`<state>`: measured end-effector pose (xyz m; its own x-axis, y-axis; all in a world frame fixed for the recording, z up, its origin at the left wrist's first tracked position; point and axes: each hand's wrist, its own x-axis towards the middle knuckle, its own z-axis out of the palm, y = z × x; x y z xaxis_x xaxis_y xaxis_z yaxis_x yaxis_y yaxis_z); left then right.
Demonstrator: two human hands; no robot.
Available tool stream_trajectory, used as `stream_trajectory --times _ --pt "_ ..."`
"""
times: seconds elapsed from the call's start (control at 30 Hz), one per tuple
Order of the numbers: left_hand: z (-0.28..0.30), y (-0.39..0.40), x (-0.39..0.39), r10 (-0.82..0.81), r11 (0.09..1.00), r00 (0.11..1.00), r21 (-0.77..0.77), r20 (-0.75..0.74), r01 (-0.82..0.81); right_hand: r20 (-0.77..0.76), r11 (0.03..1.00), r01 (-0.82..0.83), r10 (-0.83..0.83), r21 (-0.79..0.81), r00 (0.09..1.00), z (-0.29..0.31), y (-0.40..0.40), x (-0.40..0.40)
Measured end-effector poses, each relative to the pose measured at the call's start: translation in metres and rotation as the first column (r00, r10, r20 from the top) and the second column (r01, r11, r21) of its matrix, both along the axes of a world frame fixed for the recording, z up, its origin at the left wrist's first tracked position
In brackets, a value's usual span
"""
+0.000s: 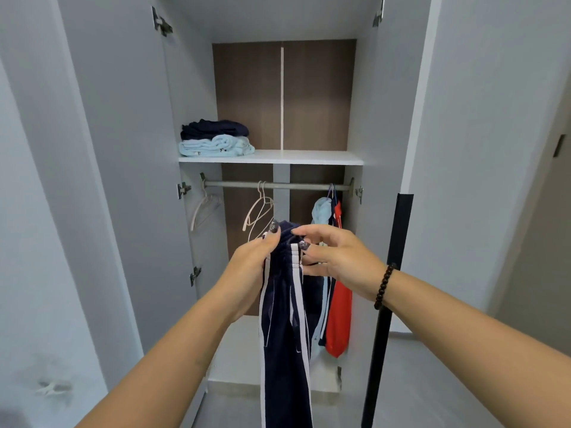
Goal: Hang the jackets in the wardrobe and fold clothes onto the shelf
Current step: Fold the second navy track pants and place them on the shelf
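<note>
Navy trousers with white side stripes (285, 335) hang down in front of the open wardrobe. My left hand (251, 261) grips their waistband from the left, and my right hand (336, 257) pinches the same waistband from the right. On the white shelf (309, 157) lie a folded navy garment (214, 128) on top of a folded light blue one (216, 146). Under the shelf runs the metal rail (296, 185). A light blue jacket (321, 210) and a red jacket (340, 313) hang at its right end.
Empty pale hangers hang on the rail: one at the left (205, 210), two near the middle (258, 211). Both wardrobe doors stand open, the left door (102, 180) and the right door (463, 149) with a black edge strip (389, 304). The white wardrobe floor (238, 350) lies below.
</note>
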<state>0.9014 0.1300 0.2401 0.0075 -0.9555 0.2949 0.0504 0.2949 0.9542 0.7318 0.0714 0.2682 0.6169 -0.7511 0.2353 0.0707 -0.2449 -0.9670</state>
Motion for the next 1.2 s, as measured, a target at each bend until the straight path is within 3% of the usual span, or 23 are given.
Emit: stream_trajectory --times 0.2,0.33,0.43,0.5,0.63,0.77,0.97,1.13,1.2 --pt "0.014 0.008 -0.004 0.084 0.993 0.945 -0.104 0.315 -0.053 -0.023 0.954 0.104 -0.115 -0.281 0.993 0.013 0.008 -0.003" --pt "0.013 0.009 -0.003 0.132 0.983 0.941 -0.161 0.313 -0.084 -0.101 0.783 0.157 -0.269 -0.601 0.958 0.019 0.007 -0.007" --pt "0.01 0.011 0.001 0.102 0.991 0.962 -0.111 0.252 -0.076 -0.227 0.644 0.052 -0.342 -0.763 0.912 0.019 0.002 -0.01" --pt "0.008 0.013 0.007 0.082 0.994 0.975 -0.083 0.205 -0.066 -0.34 0.612 -0.044 -0.376 -0.789 0.862 0.014 -0.003 -0.012" --pt "0.007 0.018 0.019 0.079 0.995 0.985 -0.069 0.151 -0.069 -0.495 0.722 -0.201 -0.22 -0.662 0.841 0.006 -0.008 -0.013" --pt "0.0 0.023 0.029 0.101 0.995 0.974 -0.031 0.201 -0.097 -0.456 0.75 -0.132 -0.245 -0.649 0.855 0.005 -0.008 -0.004" --pt "-0.01 0.029 0.045 0.218 0.976 0.889 -0.066 0.402 -0.209 -0.285 0.629 0.009 -0.365 -0.778 0.887 0.023 -0.007 0.013" --pt "-0.013 0.033 0.053 0.177 0.984 0.955 -0.044 0.236 -0.171 -0.263 0.645 0.075 -0.412 -0.76 0.872 0.028 -0.01 0.031" --pt "-0.015 0.034 0.054 0.201 0.979 0.97 -0.05 0.137 -0.196 -0.23 0.594 0.142 -0.505 -0.792 0.832 0.028 -0.011 0.039"
